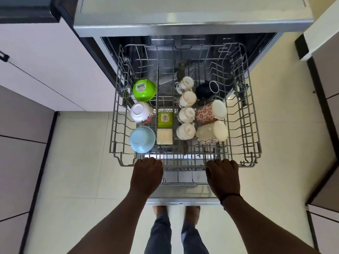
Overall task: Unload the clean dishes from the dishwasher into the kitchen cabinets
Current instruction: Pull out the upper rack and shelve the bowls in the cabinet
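The upper dishwasher rack (245, 125) stands pulled out over the open door. My left hand (146, 176) and my right hand (222, 176) both grip its front rail, fingers curled over the wire. In the rack's left row lie a green bowl (144, 89), a white bowl (141, 112) and a light blue bowl (142, 138), all upside down. Two small square dishes, one green (165, 119) and one white (164, 136), sit in the middle. Several white cups (186, 116), a dark mug (207, 90), a red-patterned mug (211, 111) and a white mug (212, 133) fill the right side.
The dishwasher's open door (183, 196) lies below the rack, just ahead of my feet. White cabinet fronts (45, 70) run along the left, more cabinets (324, 88) on the right. Pale tiled floor (82, 162) lies on both sides of the door.
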